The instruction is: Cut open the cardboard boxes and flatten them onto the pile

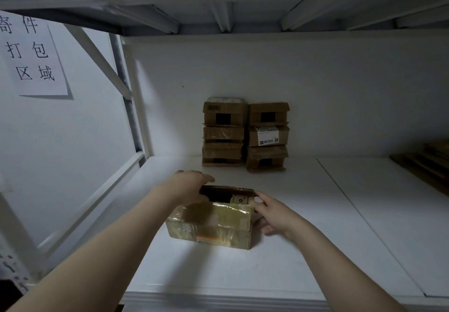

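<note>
Box (213, 219) between left hand (192, 186), right hand (273, 212) — two stacks (223, 133) behind.

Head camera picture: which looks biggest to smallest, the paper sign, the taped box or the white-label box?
1. Taped box and paper sign: look alike; box is nearest, sign is cut off, so unranked.
2. White-label box: smallest-looking, but farther away.
</note>
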